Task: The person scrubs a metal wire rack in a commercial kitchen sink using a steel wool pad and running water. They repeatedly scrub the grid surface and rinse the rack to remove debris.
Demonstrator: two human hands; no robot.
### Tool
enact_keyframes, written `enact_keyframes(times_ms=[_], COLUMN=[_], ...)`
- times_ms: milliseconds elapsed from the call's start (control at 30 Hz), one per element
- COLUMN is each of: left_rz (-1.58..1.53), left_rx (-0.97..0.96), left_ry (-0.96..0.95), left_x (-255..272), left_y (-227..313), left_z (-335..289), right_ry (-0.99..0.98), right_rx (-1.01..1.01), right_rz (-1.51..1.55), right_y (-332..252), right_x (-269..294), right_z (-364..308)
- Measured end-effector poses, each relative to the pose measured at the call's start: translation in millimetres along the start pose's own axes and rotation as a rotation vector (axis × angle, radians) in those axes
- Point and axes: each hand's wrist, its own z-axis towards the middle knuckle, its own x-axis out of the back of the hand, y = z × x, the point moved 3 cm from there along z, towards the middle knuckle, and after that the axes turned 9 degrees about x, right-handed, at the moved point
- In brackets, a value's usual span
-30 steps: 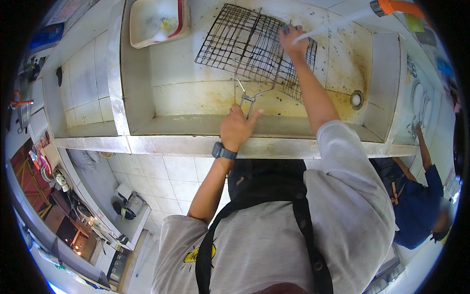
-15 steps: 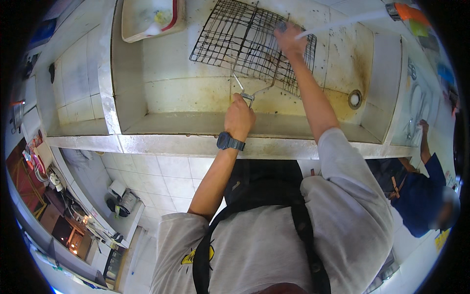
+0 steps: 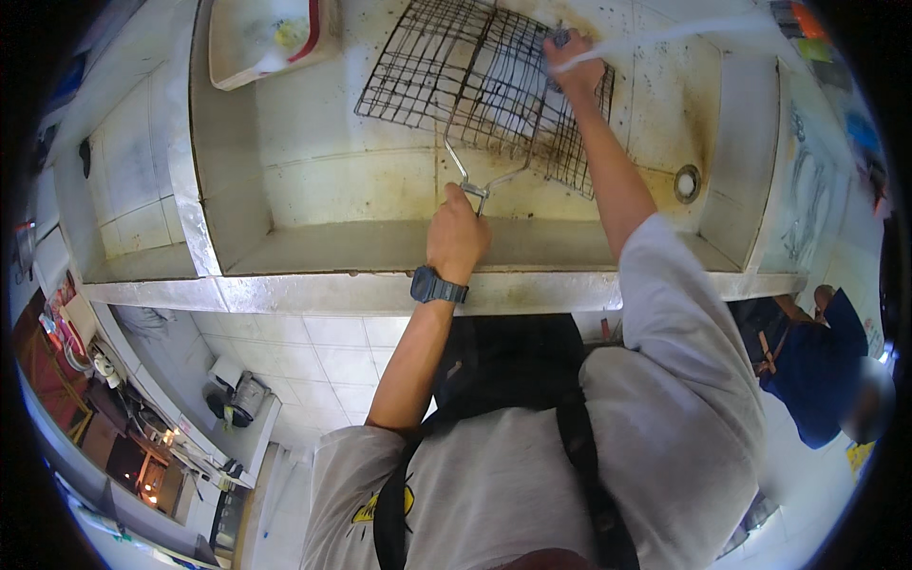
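Note:
A dark wire grill basket [image 3: 494, 85] lies in the tiled sink [image 3: 351, 180]. My left hand [image 3: 458, 231] is closed around its metal handle [image 3: 475, 190], close to the sink's front edge. Over the basket's far right part, my right hand [image 3: 577, 63] is closed on a grey scouring pad [image 3: 560, 38] that presses against the wires. A pale stream of water [image 3: 665, 38] comes in from the upper right and reaches my right hand. Dark specks and brownish grime dot the tiles around the wires.
A white tub [image 3: 328, 47] with suds and a yellow sponge [image 3: 288, 35] stands at the sink's far left. The drain [image 3: 688, 183] lies at the right, beside the dividing wall. A co-worker in dark blue [image 3: 817, 370] stands at the far right.
My right hand has shifted a little over the wires with the scouring pad, while my left keeps hold of the handle. The co-worker's arm has drawn back from the neighbouring basin.

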Motion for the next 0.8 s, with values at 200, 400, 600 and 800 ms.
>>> enact_keyframes(times_ms=[200, 400, 600, 800], left_rz=[0.015, 0.014, -0.056, -0.034], left_rx=[0.074, 0.071, 0.102, 0.035], left_ry=[-0.085, -0.084, -0.108, -0.144], left_x=[-6.9, -0.8, -4.2, -0.1], left_y=[-8.3, 3.9, -1.7, 5.0], left_z=[2.6, 1.4, 5.9, 5.1], right_ry=[-0.029, -0.145, -0.006, 0.123], right_rx=[0.211, -0.12, 0.194, -0.144], right_rz=[0.002, -0.121, 0.016, -0.268], right_y=[-40.2, 43.3, -35.3, 113.0], right_x=[61.0, 9.8, 77.1, 27.5], right_z=[-147.3, 1.7, -137.4, -43.3])
